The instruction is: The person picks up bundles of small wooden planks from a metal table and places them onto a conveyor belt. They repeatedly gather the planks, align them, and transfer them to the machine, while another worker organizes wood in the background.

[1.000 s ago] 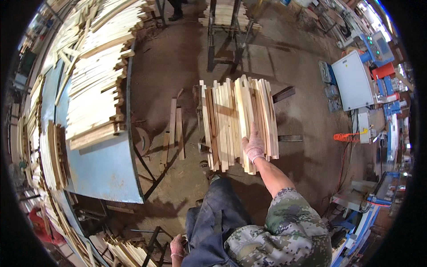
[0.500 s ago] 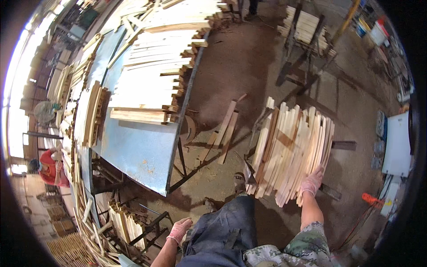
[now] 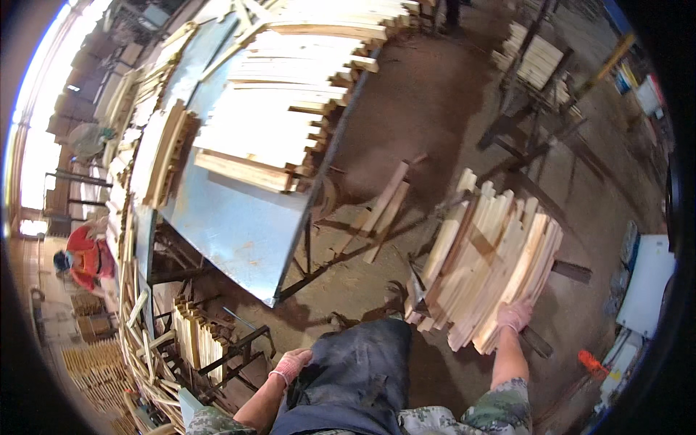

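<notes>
To the right, a stack of pale wooden strips [image 3: 482,254] lies side by side on a low stand, their ends uneven. My right hand [image 3: 514,315], in a pinkish-white work glove, grips strips at the near right end of this stack. These outer strips lean a little apart from the others. My left hand [image 3: 293,364], in a similar glove, hangs beside the dark apron [image 3: 355,377] at my left thigh. It holds nothing, and its fingers reach loosely forward.
A blue-topped table [image 3: 239,232] at left bears rows of wooden strips [image 3: 283,94]. Loose strips [image 3: 386,206] lean over the floor between table and stack. More strips stand in a rack [image 3: 196,337]. A person in red [image 3: 88,254] works at far left. A white box [image 3: 645,279] stands right.
My view has shifted, so table and stack sit differently. At the stack's right side, strips under my right hand have come slightly apart from the rest. My left hand stays near my thigh.
</notes>
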`<control>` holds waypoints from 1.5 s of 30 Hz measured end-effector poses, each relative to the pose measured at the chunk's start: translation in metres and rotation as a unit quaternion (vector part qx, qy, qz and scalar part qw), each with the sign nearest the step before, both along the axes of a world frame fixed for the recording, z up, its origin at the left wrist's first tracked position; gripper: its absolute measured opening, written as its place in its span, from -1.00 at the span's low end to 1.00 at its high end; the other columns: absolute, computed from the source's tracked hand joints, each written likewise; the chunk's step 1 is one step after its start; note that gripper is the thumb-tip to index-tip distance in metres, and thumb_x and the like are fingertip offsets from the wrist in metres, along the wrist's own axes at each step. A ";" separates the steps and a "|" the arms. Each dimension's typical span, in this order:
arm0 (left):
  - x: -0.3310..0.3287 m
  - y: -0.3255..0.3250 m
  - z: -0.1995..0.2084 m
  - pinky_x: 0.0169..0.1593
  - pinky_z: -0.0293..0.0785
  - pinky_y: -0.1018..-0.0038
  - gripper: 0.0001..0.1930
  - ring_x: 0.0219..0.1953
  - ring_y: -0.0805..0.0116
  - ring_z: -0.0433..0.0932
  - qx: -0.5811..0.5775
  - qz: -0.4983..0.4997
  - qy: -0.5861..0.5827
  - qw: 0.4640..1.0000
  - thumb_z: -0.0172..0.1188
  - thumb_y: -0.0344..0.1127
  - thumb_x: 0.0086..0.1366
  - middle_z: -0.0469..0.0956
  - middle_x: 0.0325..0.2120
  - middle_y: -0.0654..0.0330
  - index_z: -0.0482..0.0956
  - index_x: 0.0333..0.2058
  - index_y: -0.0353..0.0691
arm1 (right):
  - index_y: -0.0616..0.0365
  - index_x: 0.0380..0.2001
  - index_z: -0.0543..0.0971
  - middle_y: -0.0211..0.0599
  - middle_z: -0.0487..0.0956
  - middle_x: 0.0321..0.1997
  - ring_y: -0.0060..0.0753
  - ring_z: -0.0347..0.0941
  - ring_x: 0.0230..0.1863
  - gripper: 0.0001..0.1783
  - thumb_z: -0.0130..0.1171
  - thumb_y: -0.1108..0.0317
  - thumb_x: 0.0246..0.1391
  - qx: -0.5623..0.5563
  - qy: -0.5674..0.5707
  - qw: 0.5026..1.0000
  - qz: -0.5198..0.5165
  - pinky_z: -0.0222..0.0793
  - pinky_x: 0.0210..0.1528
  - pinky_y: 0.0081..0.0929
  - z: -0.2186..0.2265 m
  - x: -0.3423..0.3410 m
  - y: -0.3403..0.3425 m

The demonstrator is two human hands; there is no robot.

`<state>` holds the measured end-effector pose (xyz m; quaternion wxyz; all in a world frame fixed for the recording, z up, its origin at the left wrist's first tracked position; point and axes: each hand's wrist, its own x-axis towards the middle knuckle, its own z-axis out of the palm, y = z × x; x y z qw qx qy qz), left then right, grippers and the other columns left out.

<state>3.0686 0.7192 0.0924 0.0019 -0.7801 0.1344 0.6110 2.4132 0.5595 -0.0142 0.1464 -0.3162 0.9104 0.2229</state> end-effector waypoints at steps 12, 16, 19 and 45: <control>-0.075 -0.109 0.022 0.05 0.62 0.38 -0.53 -0.06 0.27 0.71 -0.008 0.134 0.029 0.991 0.31 -0.18 0.49 0.74 -0.04 0.06 0.61 0.23 -0.36 | 0.03 0.66 -0.14 0.13 -0.13 0.73 0.24 -0.18 0.71 0.30 0.46 0.00 0.08 0.015 -0.028 0.999 0.031 -0.11 0.62 0.26 0.028 -0.057 -0.089; -0.097 -0.128 0.037 0.05 0.62 0.35 -0.53 -0.04 0.25 0.71 0.027 0.114 0.002 0.993 0.33 -0.16 0.48 0.74 -0.05 0.09 0.61 0.22 -0.35 | 0.00 0.67 -0.18 0.11 -0.21 0.75 0.26 -0.20 0.72 0.34 0.46 -0.06 0.06 0.013 -0.028 0.996 -0.089 -0.06 0.57 0.40 0.027 -0.062 -0.118; -0.104 -0.145 0.035 0.02 0.62 0.38 -0.55 -0.05 0.31 0.70 0.045 0.122 0.026 0.991 0.34 -0.15 0.45 0.73 -0.11 0.17 0.64 0.19 -0.30 | -0.01 0.68 -0.21 0.17 -0.19 0.74 0.32 -0.20 0.71 0.27 0.37 -0.10 0.19 0.022 -0.043 0.999 -0.023 -0.04 0.61 0.33 0.027 -0.083 -0.141; -0.013 -0.169 -0.033 -0.01 0.51 0.48 -0.64 -0.18 0.46 0.57 -0.132 0.022 0.110 0.985 0.28 -0.17 0.46 0.67 -0.19 0.34 0.72 0.08 -0.29 | 0.27 0.59 0.13 0.25 0.28 0.57 0.15 0.28 0.55 -0.04 0.33 0.33 0.21 -0.266 -0.202 0.942 -0.033 0.20 0.58 -0.19 0.108 -0.028 -0.183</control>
